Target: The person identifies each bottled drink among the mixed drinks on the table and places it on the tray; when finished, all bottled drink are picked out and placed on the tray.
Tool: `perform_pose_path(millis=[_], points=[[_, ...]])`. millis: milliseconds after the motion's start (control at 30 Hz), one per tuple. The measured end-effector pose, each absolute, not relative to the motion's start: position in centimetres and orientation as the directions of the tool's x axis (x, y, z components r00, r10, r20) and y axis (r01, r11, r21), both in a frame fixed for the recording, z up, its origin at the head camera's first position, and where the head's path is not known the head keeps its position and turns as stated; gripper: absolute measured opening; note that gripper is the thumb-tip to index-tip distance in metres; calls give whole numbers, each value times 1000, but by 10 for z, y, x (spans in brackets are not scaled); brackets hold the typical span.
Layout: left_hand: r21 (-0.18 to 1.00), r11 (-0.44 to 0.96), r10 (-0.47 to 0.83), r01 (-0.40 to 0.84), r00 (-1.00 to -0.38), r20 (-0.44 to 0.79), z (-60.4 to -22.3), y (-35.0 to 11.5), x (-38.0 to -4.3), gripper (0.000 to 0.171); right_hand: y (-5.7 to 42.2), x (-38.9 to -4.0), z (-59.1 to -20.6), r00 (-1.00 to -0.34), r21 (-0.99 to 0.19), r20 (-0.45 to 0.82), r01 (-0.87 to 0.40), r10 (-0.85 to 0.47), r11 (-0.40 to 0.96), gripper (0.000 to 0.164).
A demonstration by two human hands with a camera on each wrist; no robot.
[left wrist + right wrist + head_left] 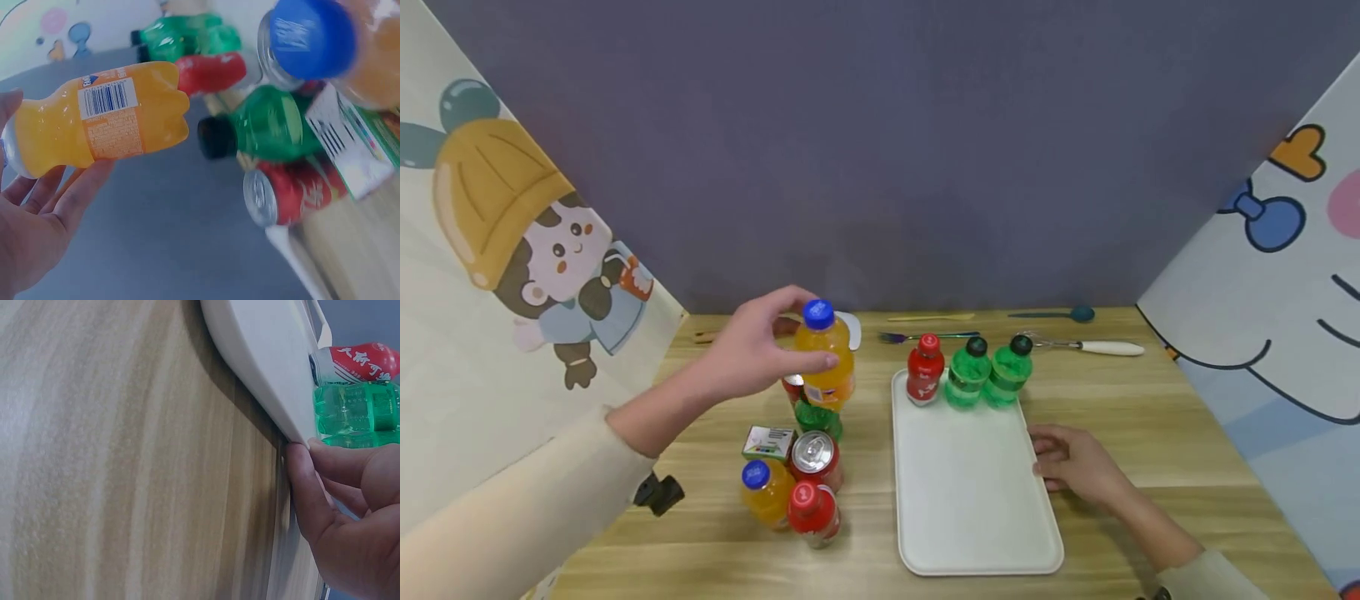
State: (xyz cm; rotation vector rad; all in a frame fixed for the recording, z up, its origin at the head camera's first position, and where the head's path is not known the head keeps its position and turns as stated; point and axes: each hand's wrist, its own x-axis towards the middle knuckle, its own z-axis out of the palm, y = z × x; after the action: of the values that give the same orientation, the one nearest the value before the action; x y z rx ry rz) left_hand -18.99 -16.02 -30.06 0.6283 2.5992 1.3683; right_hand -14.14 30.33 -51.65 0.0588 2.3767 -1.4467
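My left hand [765, 346] grips an orange soda bottle [826, 354] with a blue cap, lifted above the group of drinks on the left; in the left wrist view the bottle [103, 119] shows its barcode label. My right hand [1078, 467] pinches the right edge of a white tray [973, 500], thumb and finger at its rim in the right wrist view. At the tray's far end stand a red-capped cola bottle [925, 371] and two green bottles with black caps, one in the middle [967, 375], the other [1009, 372] at the corner.
Left of the tray stand another orange soda bottle [767, 493], a red-capped bottle [814, 515], a cola can [816, 458], a small carton [769, 442] and a green bottle [817, 421]. Behind lie a whisk [1105, 347], a fork [925, 337], a dark spoon [1060, 314] and a yellow knife [931, 317].
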Motion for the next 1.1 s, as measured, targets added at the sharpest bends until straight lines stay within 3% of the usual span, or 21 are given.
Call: perform_pose_path(millis=[600,1100], points=[[826,446,618,345,-787,-5,-342,-43,-216,51,302,-144,-518,-934,-860,-311,199,-173,469,63],[801,474,656,366,-753,-44,-363,14,-216,55,300,-141,-512,-931,-825,-350,254,-105,505,65]])
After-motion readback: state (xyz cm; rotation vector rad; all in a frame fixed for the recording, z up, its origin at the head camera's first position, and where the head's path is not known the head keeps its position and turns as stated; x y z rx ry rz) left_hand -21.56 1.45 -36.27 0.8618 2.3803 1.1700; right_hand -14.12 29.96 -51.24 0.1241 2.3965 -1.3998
